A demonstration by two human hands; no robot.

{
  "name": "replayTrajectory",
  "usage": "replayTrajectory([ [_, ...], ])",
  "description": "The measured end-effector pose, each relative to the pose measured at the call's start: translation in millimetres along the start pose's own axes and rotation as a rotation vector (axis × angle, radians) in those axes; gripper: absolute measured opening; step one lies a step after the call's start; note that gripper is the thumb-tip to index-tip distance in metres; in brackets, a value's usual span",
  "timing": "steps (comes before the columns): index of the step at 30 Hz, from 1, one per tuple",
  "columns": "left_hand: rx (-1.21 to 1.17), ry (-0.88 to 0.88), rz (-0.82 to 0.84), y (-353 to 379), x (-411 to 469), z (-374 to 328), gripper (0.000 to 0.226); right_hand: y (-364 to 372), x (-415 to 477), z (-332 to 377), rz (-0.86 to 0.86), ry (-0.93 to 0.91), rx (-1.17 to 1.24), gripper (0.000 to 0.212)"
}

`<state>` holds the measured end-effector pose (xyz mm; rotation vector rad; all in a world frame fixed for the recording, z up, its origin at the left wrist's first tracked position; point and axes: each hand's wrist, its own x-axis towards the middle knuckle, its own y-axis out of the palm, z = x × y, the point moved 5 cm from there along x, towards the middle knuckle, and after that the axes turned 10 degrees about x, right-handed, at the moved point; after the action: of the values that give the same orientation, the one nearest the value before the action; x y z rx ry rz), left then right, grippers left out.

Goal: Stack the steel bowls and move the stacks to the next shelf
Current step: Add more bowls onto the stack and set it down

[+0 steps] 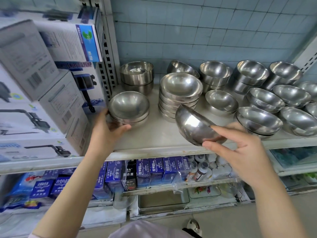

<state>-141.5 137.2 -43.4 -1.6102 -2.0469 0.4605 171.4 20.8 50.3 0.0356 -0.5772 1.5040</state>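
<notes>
Many steel bowls stand on a white shelf [154,134]. My left hand [108,133] grips a short stack of shallow bowls [128,107] at the shelf's left end, thumb under its front rim. My right hand [240,148] holds a single steel bowl [193,127], tilted with its mouth facing away, in front of the shelf edge. Behind it rises a taller stack of shallow bowls [180,93]. A stack of straight-sided bowls [137,74] stands at the back left.
More bowls, single and in low stacks [259,119], fill the shelf's right half. Pump boxes [42,93] crowd the neighbouring shelf on the left past a slotted upright [108,48]. Blue cartons [154,170] and small bottles sit on the shelf below.
</notes>
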Motion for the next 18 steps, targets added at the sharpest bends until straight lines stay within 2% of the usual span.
replayTrajectory([
  [3, -0.008, 0.024, 0.129, -2, -16, -3, 0.087, 15, 16, 10, 0.084, -0.085, 0.048, 0.032],
  [7, -0.032, 0.024, 0.236, -1, -24, 2, 0.096, 44, 38, 20, 0.165, -0.284, -0.021, 0.027],
  [14, -0.155, 0.009, 0.268, 5, -29, 0, 0.093, 90, 75, 7, 0.21, -0.418, -0.144, 0.021],
  [18, -0.124, 0.047, 0.237, 5, -30, 2, 0.092, 108, 87, -8, 0.248, -0.426, -0.222, 0.02],
])
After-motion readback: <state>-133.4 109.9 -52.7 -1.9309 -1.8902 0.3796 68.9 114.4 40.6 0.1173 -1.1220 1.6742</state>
